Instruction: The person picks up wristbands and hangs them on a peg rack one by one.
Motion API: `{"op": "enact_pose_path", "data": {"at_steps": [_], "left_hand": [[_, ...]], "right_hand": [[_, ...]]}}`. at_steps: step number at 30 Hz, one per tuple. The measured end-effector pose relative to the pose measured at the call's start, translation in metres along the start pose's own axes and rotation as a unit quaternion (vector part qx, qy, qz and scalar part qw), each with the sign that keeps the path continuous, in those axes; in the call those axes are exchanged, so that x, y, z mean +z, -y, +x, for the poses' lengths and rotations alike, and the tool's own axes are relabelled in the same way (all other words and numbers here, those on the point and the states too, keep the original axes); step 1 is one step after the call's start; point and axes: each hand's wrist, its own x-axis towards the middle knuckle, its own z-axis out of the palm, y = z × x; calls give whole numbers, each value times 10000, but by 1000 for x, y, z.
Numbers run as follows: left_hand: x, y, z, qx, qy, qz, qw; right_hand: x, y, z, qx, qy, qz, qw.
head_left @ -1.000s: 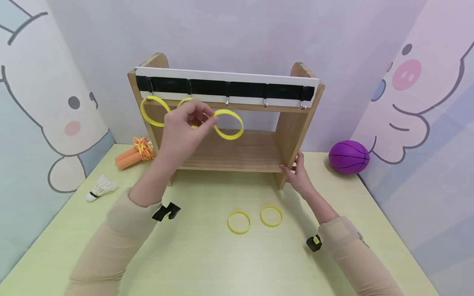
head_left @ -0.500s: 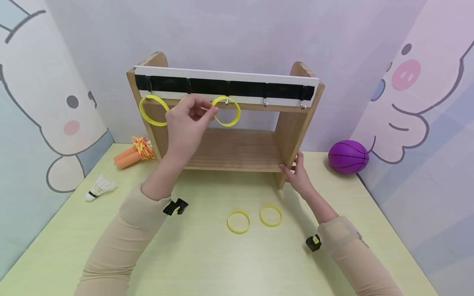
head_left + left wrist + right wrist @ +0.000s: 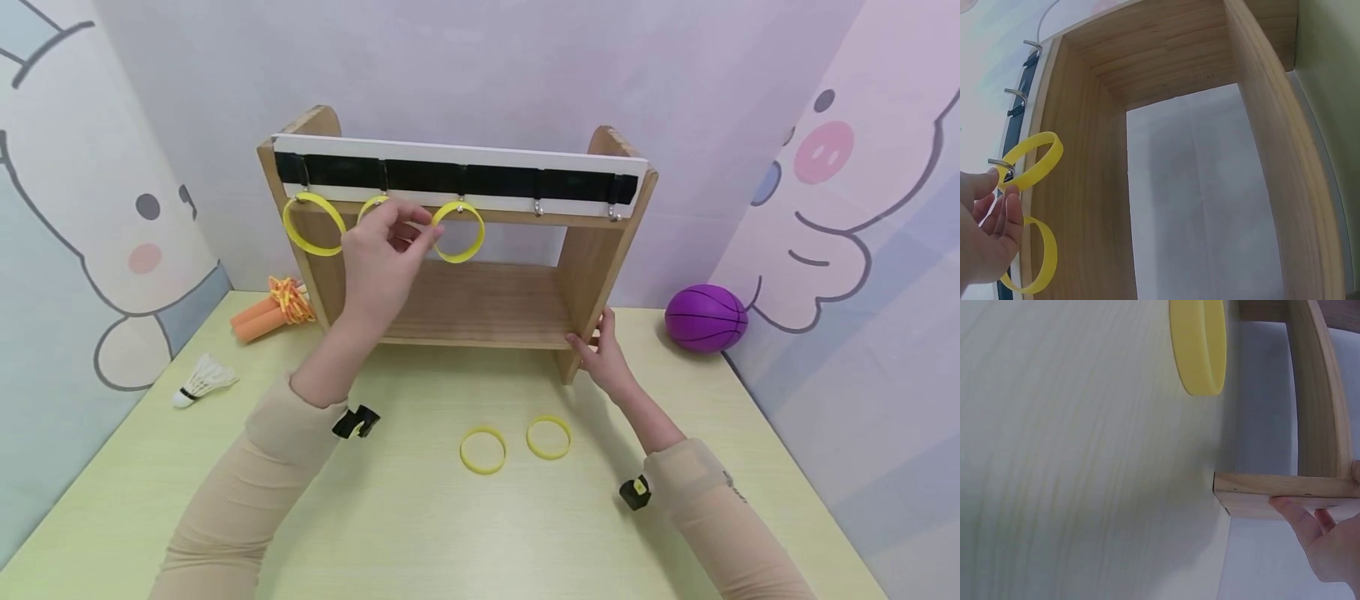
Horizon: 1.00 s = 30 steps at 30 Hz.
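My left hand (image 3: pixel 378 262) pinches a yellow wristband (image 3: pixel 1041 170) between thumb and fingertips, at the middle hook of the hook rail (image 3: pixel 423 177). In the left wrist view the hook's tip (image 3: pixel 999 164) pokes through that band. Another yellow wristband (image 3: pixel 1049 250) hangs just beside it, partly behind my hand in the head view. A third wristband (image 3: pixel 315 251) hangs from the leftmost hook. My right hand (image 3: pixel 609 365) grips the right side panel of the wooden shelf (image 3: pixel 480 304), with the thumb at its front edge.
Two more yellow wristbands, a left one (image 3: pixel 483 472) and a right one (image 3: pixel 549 457), lie on the table before the shelf. An orange-handled jump rope (image 3: pixel 273 312) and a shuttlecock (image 3: pixel 202 382) lie at left. A purple ball (image 3: pixel 706 318) sits at right.
My left hand has raised the wristband from below the rail up to the middle hook, then lowered it slightly. The right hand stays on the shelf's side panel.
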Motion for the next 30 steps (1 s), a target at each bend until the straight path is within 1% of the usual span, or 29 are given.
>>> {"op": "enact_pose_path", "data": {"at_steps": [3, 6, 8, 10, 15, 19, 23, 27, 30], "left_hand": [[0, -1, -3, 124, -58, -4, 9999], [-1, -2, -9, 337, -137, -39, 9993], [-2, -3, -13, 440, -113, -83, 9989], [-3, -3, -18, 514, -24, -137, 9986], [-5, -1, -30, 579, 402, -154, 9974], [-4, 6, -43, 600, 775, -66, 9952], [0, 16, -56, 615, 1135, 90, 9916], [3, 24, -70, 649, 1486, 163, 9866], [5, 30, -81, 522, 1720, 153, 9836]], "right_hand": [[-1, 1, 0, 26, 8, 53, 10000], [0, 13, -5, 35, 77, 98, 9999], [0, 22, -9, 39, 114, 125, 9998], [1, 30, -13, 44, 133, 109, 9998], [1, 33, -14, 89, 86, 122, 9998], [1, 32, -14, 97, 59, 98, 9999], [0, 23, -10, 19, 31, -1, 10000], [-3, 8, -3, -85, -79, -263, 9996], [-4, 2, -1, -197, -182, -468, 9985]]}}
